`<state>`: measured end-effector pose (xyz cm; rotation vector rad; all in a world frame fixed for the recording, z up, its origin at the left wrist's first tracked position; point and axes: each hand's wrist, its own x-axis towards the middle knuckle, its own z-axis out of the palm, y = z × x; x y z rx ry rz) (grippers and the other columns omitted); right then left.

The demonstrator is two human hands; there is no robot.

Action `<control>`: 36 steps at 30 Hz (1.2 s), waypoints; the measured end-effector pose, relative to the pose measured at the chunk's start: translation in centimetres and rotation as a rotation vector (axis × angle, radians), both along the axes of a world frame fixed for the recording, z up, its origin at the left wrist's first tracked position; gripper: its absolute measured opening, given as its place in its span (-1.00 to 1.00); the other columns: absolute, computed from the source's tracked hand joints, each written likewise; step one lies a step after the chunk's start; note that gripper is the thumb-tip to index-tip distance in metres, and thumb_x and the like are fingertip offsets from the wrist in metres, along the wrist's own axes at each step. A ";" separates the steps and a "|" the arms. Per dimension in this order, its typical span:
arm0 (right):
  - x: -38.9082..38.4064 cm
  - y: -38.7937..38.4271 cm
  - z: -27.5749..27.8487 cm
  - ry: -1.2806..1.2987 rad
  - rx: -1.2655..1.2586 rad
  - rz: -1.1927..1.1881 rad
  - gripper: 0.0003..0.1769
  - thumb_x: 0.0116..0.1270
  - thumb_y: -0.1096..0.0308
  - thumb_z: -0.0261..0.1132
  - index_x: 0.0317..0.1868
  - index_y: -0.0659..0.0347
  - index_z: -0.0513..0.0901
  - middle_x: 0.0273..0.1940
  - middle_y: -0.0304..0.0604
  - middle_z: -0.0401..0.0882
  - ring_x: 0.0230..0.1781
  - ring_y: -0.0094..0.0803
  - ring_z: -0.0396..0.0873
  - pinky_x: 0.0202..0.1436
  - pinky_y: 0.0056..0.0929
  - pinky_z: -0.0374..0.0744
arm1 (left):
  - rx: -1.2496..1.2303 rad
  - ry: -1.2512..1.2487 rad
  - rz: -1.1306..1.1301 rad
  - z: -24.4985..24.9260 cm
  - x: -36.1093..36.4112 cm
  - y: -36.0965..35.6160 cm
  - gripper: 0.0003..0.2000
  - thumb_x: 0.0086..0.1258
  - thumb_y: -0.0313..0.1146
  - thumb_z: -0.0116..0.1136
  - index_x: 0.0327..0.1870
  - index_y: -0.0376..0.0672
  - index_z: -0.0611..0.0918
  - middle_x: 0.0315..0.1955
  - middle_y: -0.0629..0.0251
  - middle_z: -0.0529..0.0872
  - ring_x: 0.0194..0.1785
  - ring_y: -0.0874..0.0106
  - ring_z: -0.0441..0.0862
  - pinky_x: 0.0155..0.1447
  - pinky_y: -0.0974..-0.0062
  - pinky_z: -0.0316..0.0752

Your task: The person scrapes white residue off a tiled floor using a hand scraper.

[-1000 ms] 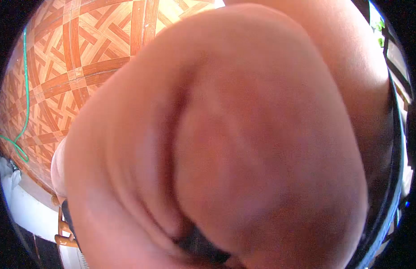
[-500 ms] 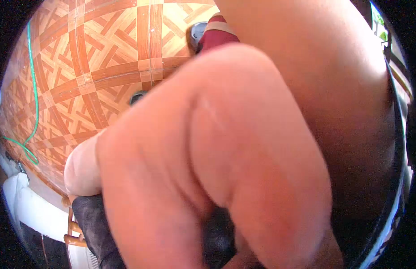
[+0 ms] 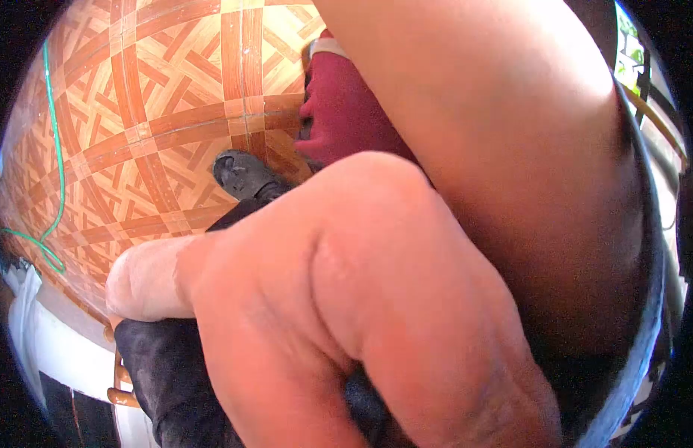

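My left hand fills the middle of the view, very close to the camera. Its back and bent knuckles face me, and the fingers curl down past the lower edge, where their tips are hidden. A dark patch shows in the gap between the fingers; what they hold, I cannot tell. Behind it on the left, a pale, rounded bit of bare skin overlaps dark trousers. On the upper right a bare arm slants across the view, with its hand outside the frame. Maroon cloth shows between the arm and my left hand.
Below spreads a wood-patterned floor, where a dark shoe rests. A green hose or cord runs along the far left. Wooden rungs and white material lie at lower left. A bluish strip edges the right side.
My left hand has moved lower in the view, uncovering more of the dark shoe and maroon cloth. The bare arm has shifted left.
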<state>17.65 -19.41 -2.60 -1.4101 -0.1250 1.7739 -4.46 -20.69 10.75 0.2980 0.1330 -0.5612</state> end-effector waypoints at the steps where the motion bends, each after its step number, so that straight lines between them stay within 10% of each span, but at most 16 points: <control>1: -0.3 -0.1 -0.8 0.018 0.002 0.005 -0.80 0.30 0.13 0.25 -0.35 0.04 0.64 -0.43 -0.31 0.67 -0.49 -0.48 0.56 -0.38 -0.38 0.51 | 0.002 0.017 0.002 -0.2 -0.1 0.0 -0.87 0.14 -0.49 0.27 -0.43 -0.42 0.64 -0.47 0.09 0.70 -0.43 0.40 0.63 -0.30 0.52 0.46; 36: 6.4 4.9 -5.6 -0.072 0.202 0.251 -0.81 0.30 0.17 0.24 -0.31 0.08 0.65 -0.40 -0.28 0.67 -0.48 -0.47 0.54 -0.41 -0.41 0.50 | 0.206 -0.117 0.141 1.8 3.4 3.0 -0.86 0.11 -0.49 0.28 -0.51 -0.40 0.62 -0.54 0.12 0.69 -0.50 0.46 0.60 -0.38 0.56 0.41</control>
